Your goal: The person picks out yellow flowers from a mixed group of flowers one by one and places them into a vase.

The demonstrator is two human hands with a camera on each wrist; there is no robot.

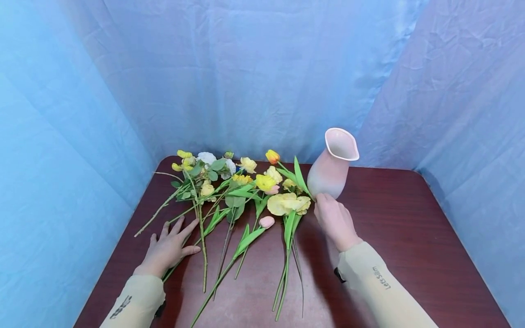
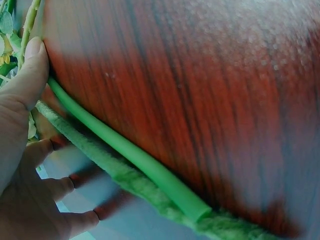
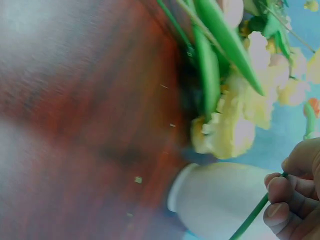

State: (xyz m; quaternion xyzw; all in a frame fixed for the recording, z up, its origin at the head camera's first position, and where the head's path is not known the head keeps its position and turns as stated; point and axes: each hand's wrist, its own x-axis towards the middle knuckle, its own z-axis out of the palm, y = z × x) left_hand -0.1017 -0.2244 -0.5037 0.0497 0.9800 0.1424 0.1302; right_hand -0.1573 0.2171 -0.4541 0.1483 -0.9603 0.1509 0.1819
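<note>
The head view is bright and mostly sharp under cool, diffuse light, with the blue curtain (image 1: 41, 114) palest at far left. Soft-edged shadows darken the desk (image 1: 393, 218) beside both sleeves (image 1: 365, 269), and a faint sheen spreads across its near middle. In the left wrist view, speckled glare whitens the upper right, while shadows stretch from the fingertips of the left hand (image 2: 22, 185). The right wrist view is hazier: wood grain smears, yellow flowers (image 3: 232, 127) look washed out, and the vase (image 3: 225, 195) is soft-edged.
</note>
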